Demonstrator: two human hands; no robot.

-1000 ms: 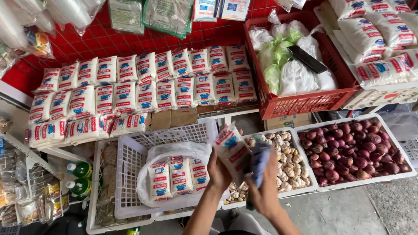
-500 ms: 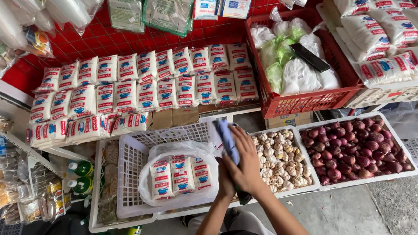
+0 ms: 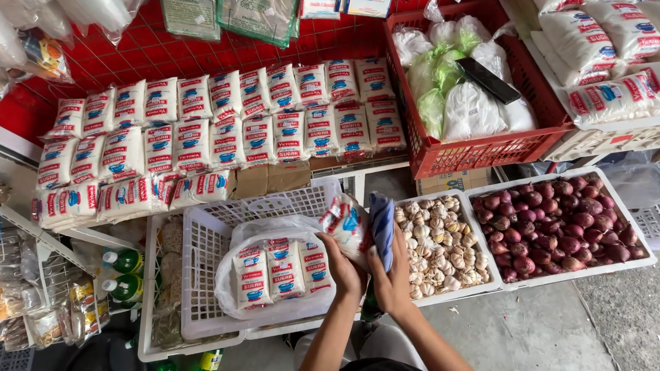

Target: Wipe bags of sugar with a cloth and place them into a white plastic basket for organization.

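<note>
My left hand [image 3: 342,264] grips a small white packet with red and blue print [image 3: 348,223], held above the edge of a white plastic basket [image 3: 204,266]. My right hand [image 3: 391,277] holds a folded blue cloth [image 3: 382,228] pressed against the packet's right side. Inside the basket lies a clear plastic bag [image 3: 275,278] with three similar packets. Rows of the same packets [image 3: 219,133] are stacked on the shelf behind.
A white tray of garlic [image 3: 445,246] sits to the right of my hands, and a tray of red shallots [image 3: 560,226] beyond it. A red crate [image 3: 485,153] holds bagged goods and a dark phone [image 3: 489,81]. Green-capped bottles [image 3: 122,272] stand at lower left.
Both hands stayed over the basket's right edge. The packet turned in my left hand and the blue cloth shifted from its front to its right side.
</note>
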